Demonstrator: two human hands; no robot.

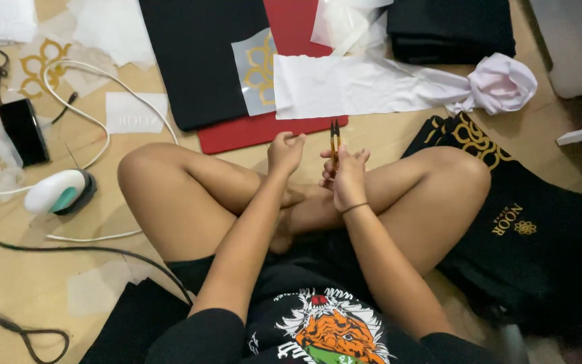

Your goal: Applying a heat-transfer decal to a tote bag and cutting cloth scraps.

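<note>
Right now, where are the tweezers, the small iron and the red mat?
tweezers (335,138), head view, on the dark tips above the right hand.
small iron (58,192), head view, on its white body.
red mat (250,131), head view, on its bare lower edge.

The floor (28,283) is covered with plain brown paper and lit evenly. At the upper right of the frame stands something pale grey (577,40), maybe furniture. Black cables (69,248) run across the floor at the left.

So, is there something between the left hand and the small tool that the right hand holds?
Nothing visible. The left hand is beside the tweezer-like tool in the right hand, with only open space between them, above the crossed legs.
</note>
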